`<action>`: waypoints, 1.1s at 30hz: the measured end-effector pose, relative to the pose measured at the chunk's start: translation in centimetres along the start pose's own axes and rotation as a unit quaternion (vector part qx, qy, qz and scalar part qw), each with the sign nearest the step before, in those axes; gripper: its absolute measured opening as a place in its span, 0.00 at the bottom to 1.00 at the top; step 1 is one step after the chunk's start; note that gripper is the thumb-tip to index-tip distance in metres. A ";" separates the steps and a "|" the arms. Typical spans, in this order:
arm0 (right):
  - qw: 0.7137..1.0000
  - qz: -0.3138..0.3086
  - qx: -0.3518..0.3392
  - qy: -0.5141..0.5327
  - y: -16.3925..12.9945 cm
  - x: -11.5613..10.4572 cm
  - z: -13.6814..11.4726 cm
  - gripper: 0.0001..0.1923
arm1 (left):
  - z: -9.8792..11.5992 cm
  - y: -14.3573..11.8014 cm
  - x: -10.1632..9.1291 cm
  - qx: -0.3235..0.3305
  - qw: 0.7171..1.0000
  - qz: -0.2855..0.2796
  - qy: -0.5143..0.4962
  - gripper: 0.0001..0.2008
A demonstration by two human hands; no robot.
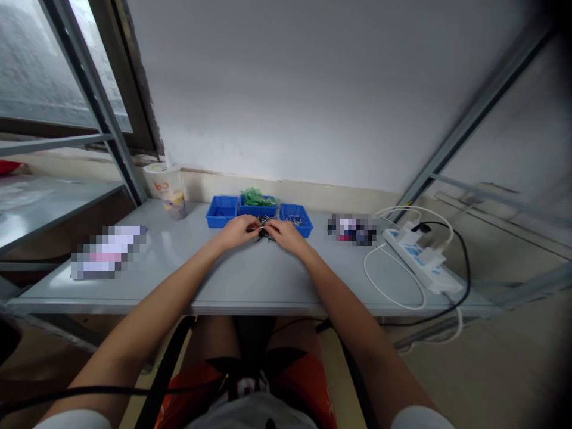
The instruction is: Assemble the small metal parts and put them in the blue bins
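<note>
A small heap of dark metal parts (pixel 264 232) lies on the table (pixel 250 280), just in front of the middle one of three blue bins. It is worked between both hands: the left hand (pixel 239 229) and the right hand (pixel 286 233) meet over it, fingertips closed in a pinch on one or two of the small parts. A thin, pale, pin-like piece appears to be held between the two hands, though what exactly is pinched cannot be made out.

The step in hand is judged to be the fitting or sorting of tiny pieces at the heap. The next move is judged to call for fine fingertip control and a steady hold, since the parts are small and lie close together.

Behind the heap, the left bin (pixel 222 211) looks almost bare, the middle bin (pixel 258 205) is filled with green pieces, and the right bin (pixel 295 217) holds small metal bits. A paper cup (pixel 170 187) stands to the left of the bins. A power strip (pixel 422 256) with white and black cables lies at the right end of the table.

Two spots on the table are blurred out and cannot be read. The fingertips are too small to show which fingers close on which part. The lap and legs below the table edge are cut off by the frame.
</note>
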State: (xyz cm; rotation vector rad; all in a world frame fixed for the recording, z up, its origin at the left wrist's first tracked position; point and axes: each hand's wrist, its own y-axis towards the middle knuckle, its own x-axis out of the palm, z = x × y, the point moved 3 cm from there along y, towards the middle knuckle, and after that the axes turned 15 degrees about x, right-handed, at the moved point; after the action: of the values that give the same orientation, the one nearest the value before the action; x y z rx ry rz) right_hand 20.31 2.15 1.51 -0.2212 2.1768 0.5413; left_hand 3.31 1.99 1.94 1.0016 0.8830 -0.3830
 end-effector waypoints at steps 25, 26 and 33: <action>0.999 0.012 0.029 0.009 -0.1 -0.3 -0.2 0.14 | -0.5 -0.2 0.1 -0.060 0.998 -0.014 -0.004 0.06; 0.999 0.014 0.030 0.004 -0.1 -0.3 -0.2 0.14 | -0.5 -0.2 0.1 -0.057 0.998 -0.014 -0.004 0.07; 0.999 0.024 0.042 -0.002 0.0 -0.3 0.2 0.12 | -0.5 -0.3 0.2 -0.053 0.998 -0.016 -0.007 0.07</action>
State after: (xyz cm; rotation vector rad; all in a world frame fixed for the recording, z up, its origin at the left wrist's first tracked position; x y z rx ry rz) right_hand 20.59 2.24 1.65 -0.1237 2.1991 0.4761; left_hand 3.00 2.32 1.51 0.8863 0.8981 -0.3662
